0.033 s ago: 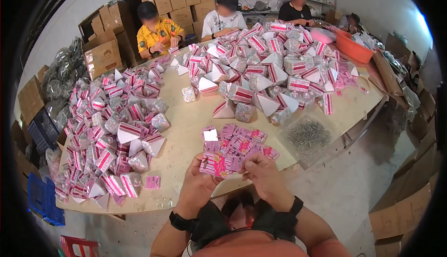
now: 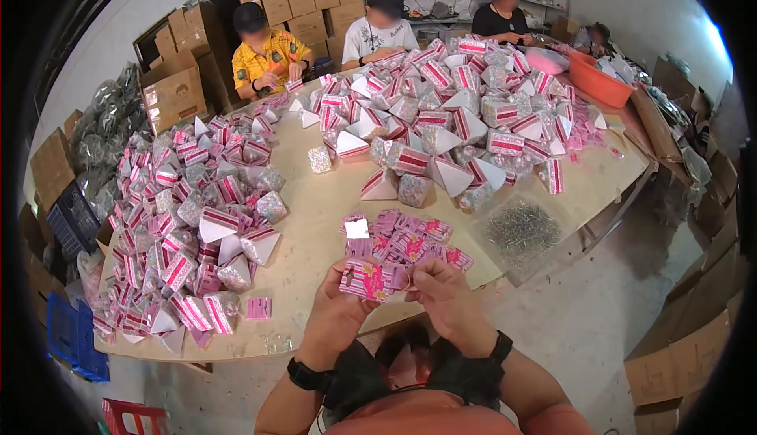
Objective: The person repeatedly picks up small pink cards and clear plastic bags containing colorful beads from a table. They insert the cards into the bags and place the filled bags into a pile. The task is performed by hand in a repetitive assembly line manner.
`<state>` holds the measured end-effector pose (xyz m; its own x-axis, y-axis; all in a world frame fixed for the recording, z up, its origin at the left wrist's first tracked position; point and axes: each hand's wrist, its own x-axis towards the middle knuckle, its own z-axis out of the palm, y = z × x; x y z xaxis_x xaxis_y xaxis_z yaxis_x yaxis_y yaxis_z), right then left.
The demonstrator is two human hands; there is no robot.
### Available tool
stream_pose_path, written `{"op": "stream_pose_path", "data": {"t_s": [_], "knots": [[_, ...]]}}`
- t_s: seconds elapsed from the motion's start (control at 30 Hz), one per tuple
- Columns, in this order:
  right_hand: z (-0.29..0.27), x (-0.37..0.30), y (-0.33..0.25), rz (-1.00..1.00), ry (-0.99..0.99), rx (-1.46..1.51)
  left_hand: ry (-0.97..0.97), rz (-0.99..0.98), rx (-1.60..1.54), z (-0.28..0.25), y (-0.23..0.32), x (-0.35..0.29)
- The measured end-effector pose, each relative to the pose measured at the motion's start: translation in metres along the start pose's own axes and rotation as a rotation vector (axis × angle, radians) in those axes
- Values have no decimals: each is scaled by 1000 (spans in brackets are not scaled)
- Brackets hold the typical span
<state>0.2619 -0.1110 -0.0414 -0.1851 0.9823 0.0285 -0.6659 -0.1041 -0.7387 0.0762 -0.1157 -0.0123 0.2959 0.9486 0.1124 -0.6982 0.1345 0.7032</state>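
My left hand (image 2: 335, 309) pinches a pink striped printed card (image 2: 365, 280) at the table's near edge. The card has a small hole near its left end. Close to the card's right side, my right hand (image 2: 445, 297) is closed, thumb against fingers. Something thin shows at its fingertips, too small to name. Just beyond both hands lies a loose heap of similar pink cards (image 2: 410, 234), with a small white piece (image 2: 357, 228) on top. To the right, a clear plastic bag (image 2: 523, 231) holds many small metal pieces.
Wedge-shaped, cake-like items in wrapping (image 2: 441, 115) cover the far side of the table (image 2: 303, 222); another large pile (image 2: 189, 222) fills its left. Several people sit across. An orange basin (image 2: 599, 80) stands at the far right. Blue crates (image 2: 75, 336) and cardboard boxes (image 2: 173, 92) surround the table.
The card in my left hand has turned slightly, and my right fingertips have shifted a little. The rest looks the same.
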Motion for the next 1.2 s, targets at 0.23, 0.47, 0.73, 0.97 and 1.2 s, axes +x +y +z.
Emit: {"op": "stream_pose_path", "data": {"t_s": [0.23, 0.47, 0.73, 0.97, 1.2], "knots": [[21, 8, -7, -41, -68, 122, -11, -53, 52, -8, -5, -10], [37, 6, -12, -52, -33, -85, 67, 266, 866, -14, 4, -13], [48, -1, -10, -70, -73, -211, -69, 517, 1260, 29, 20, -8], [46, -5, -12, 14, -182, -49, 34, 634, 1333, 27, 15, -8], [42, -7, 0, 25, -203, -114, 23, 743, 1448, 29, 7, -7]]}}
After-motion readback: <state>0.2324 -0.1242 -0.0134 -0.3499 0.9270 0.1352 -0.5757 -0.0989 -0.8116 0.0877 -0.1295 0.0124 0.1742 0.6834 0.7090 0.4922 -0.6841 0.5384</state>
